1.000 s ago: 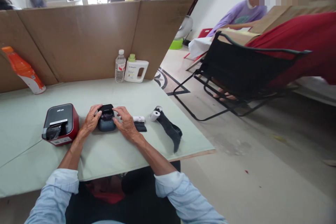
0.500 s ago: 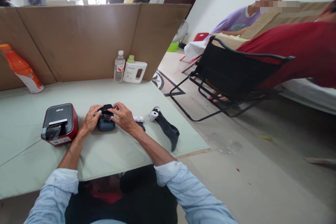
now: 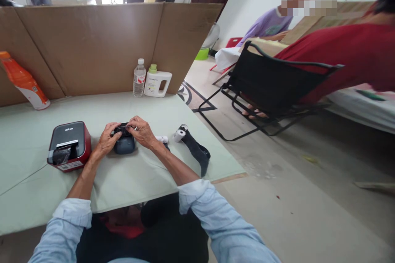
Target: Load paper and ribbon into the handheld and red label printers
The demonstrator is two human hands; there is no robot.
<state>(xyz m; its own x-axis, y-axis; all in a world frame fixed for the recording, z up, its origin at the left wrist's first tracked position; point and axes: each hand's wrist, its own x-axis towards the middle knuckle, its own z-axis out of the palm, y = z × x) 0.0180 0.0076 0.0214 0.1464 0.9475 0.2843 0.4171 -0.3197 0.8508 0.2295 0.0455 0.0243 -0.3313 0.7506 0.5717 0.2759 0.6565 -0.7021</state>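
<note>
A small dark blue printer (image 3: 124,144) sits on the pale green table (image 3: 129,176) in front of me. My left hand (image 3: 106,139) grips its left side, fingers curled round it. My right hand (image 3: 140,131) is curled over its black top lid, fingertips pressing on the lid's front edge. Just right of my right hand lie a small white paper roll (image 3: 161,138) and a dark flat piece, partly hidden by my wrist.
A red and black label printer (image 3: 68,146) stands left of my hands. Another white roll (image 3: 179,134) and a black strap (image 3: 197,152) lie to the right. Bottles (image 3: 139,78) stand by the cardboard screen (image 3: 92,45). A black folding chair (image 3: 271,86) and other people are on the right.
My right hand has moved from the printer's right side up onto its top lid. The left hand has stayed on the left side. The view has shifted slightly.
</note>
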